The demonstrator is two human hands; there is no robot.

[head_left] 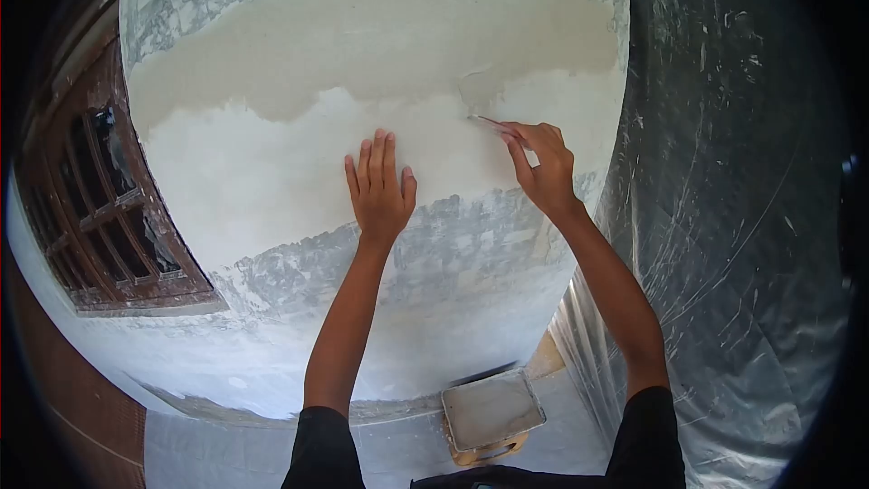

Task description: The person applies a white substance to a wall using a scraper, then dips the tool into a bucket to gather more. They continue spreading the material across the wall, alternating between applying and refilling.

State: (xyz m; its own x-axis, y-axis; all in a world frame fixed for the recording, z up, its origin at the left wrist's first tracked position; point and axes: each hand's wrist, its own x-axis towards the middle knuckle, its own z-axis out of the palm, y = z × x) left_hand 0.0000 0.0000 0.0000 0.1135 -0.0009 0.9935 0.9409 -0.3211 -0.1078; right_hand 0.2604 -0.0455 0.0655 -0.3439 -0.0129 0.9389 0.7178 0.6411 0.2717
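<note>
My left hand (380, 187) lies on the pale plastered wall (262, 163), fingers pointing up and slightly spread, with nothing in it. To its right, my right hand (547, 165) is closed around a slim reddish tool (493, 123), its narrow tip pointing left at the wall. The tool's exact kind is too small to make out. Just above that tip shows a small patch of damp-looking plaster (482, 89). A broad beige band of plaster (380, 32) runs across the wall higher up, over a whiter stretch.
Below stands a square tray (493, 409) coated in plaster, on a yellowish stool (489, 453). A brown wooden window (113, 217) with bars is set in the wall at left. Dark plastic sheeting (724, 244), spattered white, hangs at right. Pale sheeting covers the floor (217, 453).
</note>
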